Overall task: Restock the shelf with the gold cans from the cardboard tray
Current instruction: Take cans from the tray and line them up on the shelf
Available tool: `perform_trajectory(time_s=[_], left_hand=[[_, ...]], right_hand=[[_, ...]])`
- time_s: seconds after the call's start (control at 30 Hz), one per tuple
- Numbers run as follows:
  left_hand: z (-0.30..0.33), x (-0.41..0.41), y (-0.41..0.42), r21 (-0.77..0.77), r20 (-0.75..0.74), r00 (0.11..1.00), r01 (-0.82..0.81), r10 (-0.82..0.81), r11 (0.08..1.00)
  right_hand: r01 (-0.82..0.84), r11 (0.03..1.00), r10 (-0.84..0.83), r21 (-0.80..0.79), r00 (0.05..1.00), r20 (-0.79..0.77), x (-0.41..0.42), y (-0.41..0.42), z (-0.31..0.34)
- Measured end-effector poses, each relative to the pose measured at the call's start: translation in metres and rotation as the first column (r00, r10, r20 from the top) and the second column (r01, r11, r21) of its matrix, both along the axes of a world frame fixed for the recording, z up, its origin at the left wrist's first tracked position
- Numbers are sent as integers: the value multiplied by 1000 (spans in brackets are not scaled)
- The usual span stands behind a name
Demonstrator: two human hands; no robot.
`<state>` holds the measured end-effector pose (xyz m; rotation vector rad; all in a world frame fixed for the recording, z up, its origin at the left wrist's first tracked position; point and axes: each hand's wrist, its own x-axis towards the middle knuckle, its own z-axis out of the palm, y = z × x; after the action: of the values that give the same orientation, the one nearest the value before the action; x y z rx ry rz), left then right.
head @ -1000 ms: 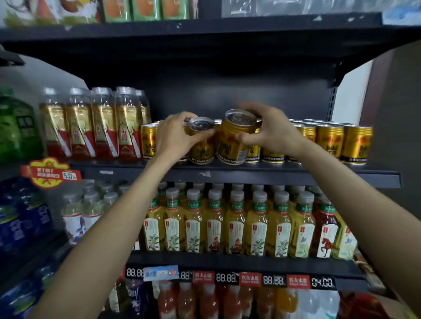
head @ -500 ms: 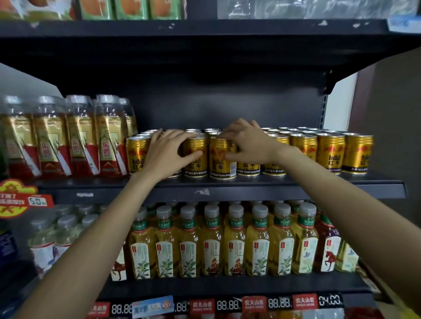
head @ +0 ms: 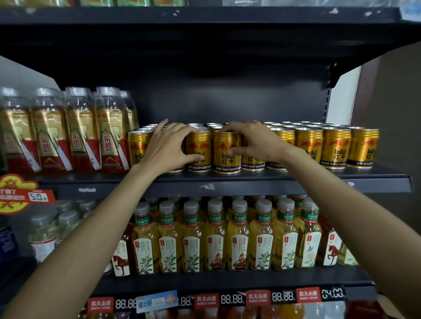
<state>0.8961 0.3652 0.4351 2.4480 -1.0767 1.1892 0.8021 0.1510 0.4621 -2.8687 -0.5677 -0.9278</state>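
Shelf (head: 227, 179): hands (head: 167, 145) hiding front-row gold cans (head: 227, 151).

- Dark metal shelf (head: 227, 185): upright gold cans (head: 335, 148) in rows, centre to right.
- Left end: clear plastic bottles with gold-red labels (head: 79, 132), upright, just beside cans.

can behind left hand (head: 168, 148) mostly hidden; top-shelf goods (head: 136, 2) cropped
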Motion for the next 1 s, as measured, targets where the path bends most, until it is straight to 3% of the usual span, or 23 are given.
perform_trajectory(time_s=[0.17,0.33,0.5,0.6,0.77,1.0], left_hand=[[-2,0,-2,-9,18,1000,-1,1,1000],[-6,-1,-5,-12,29,999,-40,41,999],[-10,-5,-7,0,40,997,-70,70,998],[-11,-8,-5,22,21,997,-74,73,997],[-17,-13,3,-49,46,999,-24,27,998],[-27,-8,1,-16,100,992,-72,74,997]], right_hand=[[16,998,-10,60,995,-100,4,-1,1],[105,994,-103,24,992,-78,7,3,-2],[184,980,-181,-78,982,52,9,0,-8],[237,970,-231,-54,969,91,11,-3,-13],[183,983,-177,-7,959,223,7,-3,-24],[273,956,-228,-106,922,313,11,6,-41]])
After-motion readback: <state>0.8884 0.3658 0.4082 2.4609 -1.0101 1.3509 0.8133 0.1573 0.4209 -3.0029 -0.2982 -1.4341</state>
